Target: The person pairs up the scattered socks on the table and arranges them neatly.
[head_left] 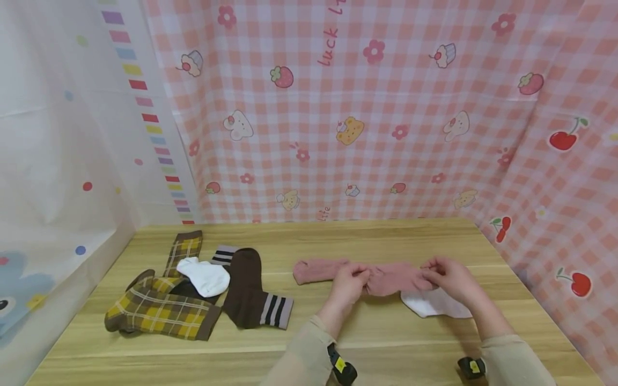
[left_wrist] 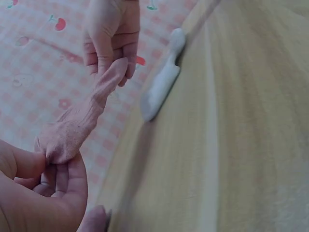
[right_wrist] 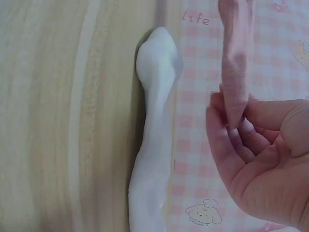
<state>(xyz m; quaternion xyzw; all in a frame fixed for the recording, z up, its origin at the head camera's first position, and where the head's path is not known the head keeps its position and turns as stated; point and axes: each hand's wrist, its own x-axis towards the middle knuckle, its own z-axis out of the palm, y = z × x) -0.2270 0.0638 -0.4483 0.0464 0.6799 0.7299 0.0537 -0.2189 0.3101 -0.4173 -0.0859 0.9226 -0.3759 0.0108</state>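
Observation:
A pink sock point(head_left: 393, 279) is stretched sideways between both hands above the table. My left hand point(head_left: 348, 285) pinches its left end between thumb and fingers, and my right hand point(head_left: 451, 277) pinches the right end. The right wrist view shows that end of the pink sock point(right_wrist: 236, 72) narrowing into the thumb and fingertips of the right hand point(right_wrist: 265, 154). A second pink sock point(head_left: 316, 271) lies flat just left of the left hand, partly hidden behind it. Below the held sock and the right hand lies a white sock point(head_left: 434, 303) on the table.
On the left of the wooden table point(head_left: 357, 356) lies a loose heap. It has yellow-and-brown plaid socks point(head_left: 164, 311), a white sock point(head_left: 205, 276) and dark brown socks point(head_left: 245, 289) with striped cuffs. A pink checked curtain point(head_left: 328, 161) hangs behind the table.

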